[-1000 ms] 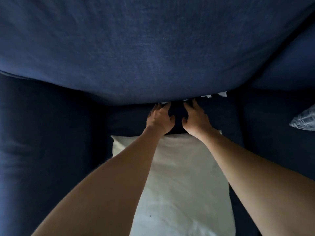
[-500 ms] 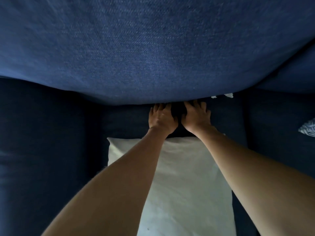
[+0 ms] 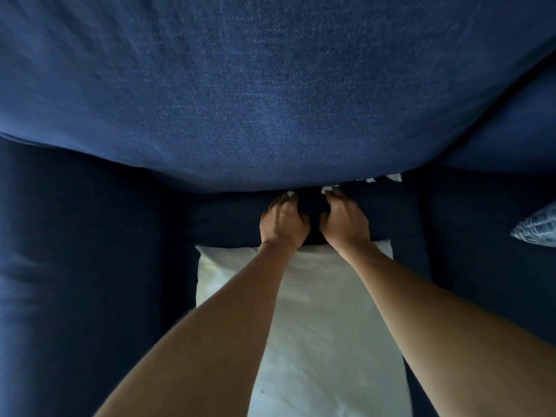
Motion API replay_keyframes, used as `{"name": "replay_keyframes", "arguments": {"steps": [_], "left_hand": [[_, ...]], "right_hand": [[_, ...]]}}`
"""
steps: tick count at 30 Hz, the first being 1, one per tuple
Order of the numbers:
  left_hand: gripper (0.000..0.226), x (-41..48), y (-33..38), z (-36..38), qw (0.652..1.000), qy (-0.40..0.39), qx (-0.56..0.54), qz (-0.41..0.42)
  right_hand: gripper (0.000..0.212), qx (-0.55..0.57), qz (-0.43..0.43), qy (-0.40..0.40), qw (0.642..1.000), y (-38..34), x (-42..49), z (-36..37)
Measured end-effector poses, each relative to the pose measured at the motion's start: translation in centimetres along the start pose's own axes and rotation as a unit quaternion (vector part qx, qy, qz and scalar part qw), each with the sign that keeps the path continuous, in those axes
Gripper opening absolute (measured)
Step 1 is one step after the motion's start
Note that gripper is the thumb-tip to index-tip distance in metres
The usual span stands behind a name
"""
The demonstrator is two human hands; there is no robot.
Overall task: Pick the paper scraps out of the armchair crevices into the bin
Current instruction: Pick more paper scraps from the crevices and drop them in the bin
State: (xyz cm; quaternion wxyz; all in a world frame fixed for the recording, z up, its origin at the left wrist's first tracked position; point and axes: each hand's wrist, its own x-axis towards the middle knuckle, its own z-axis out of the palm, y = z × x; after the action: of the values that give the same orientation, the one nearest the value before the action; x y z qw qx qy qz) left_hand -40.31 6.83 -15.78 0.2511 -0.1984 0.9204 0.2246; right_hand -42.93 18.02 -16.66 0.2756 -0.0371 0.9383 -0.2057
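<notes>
Both my hands reach into the crevice where the dark blue back cushion (image 3: 270, 100) meets the armchair seat (image 3: 225, 218). My left hand (image 3: 284, 222) has its fingers curled on a small white paper scrap (image 3: 290, 194) at its fingertips. My right hand (image 3: 344, 219) likewise pinches a white paper scrap (image 3: 328, 189). Further right, two more white scraps (image 3: 394, 177) poke out of the same crevice under the back cushion. No bin is in view.
A white pillow (image 3: 325, 326) lies on the seat under my forearms. The blue left armrest (image 3: 75, 266) and right armrest (image 3: 481, 251) flank the seat. A blue-and-white patterned cushion corner (image 3: 537, 230) shows at the right edge.
Both hands have drawn back slightly from deep in the crevice, fingers curling, and a white scrap now shows at each hand's fingertips.
</notes>
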Motion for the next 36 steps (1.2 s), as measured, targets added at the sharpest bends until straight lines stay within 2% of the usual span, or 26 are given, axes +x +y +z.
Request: {"name": "replay_keyframes", "arguments": {"steps": [4, 9, 12, 16, 23, 30, 34, 36], "left_hand": [[0.031, -2.9, 0.2, -1.7, 0.996, 0.065, -0.052, -0.002], [0.016, -6.8, 0.1, -4.5, 0.988, 0.112, -0.103, -0.021], [0.016, -9.4, -0.3, -7.1, 0.976, 0.153, -0.145, -0.058], [0.028, -13.0, -2.3, -11.0, 0.96, 0.194, -0.185, -0.082], [0.015, -18.0, -9.4, -14.5, 0.926, 0.268, -0.252, -0.089], [0.02, -23.2, -19.6, -16.1, 0.913, 0.294, -0.262, -0.105], [0.017, -26.1, -27.0, -18.0, 0.895, 0.313, -0.274, -0.159], [0.015, -27.5, -30.9, -18.6, 0.876, 0.318, -0.308, -0.192]], "right_hand": [[0.042, 0.026, -0.008, 0.046, 0.999, -0.8, -2.1, -1.3], [0.015, -0.014, -0.015, 0.073, 0.997, -3.7, -5.5, -4.0], [0.009, -0.007, -0.041, 0.098, 0.994, -6.4, -7.9, -5.5], [0.013, 0.009, -0.087, 0.11, 0.99, -10.1, -10.7, -7.3], [0.013, 0.025, -0.153, 0.123, 0.98, -17.2, -15.0, -5.4], [0.015, 0.042, -0.203, 0.111, 0.972, -25.2, -20.4, 1.0], [0.022, 0.044, -0.233, 0.08, 0.968, -30.8, -23.6, 5.4], [0.022, 0.05, -0.246, 0.058, 0.966, -34.0, -25.1, 7.5]]}}
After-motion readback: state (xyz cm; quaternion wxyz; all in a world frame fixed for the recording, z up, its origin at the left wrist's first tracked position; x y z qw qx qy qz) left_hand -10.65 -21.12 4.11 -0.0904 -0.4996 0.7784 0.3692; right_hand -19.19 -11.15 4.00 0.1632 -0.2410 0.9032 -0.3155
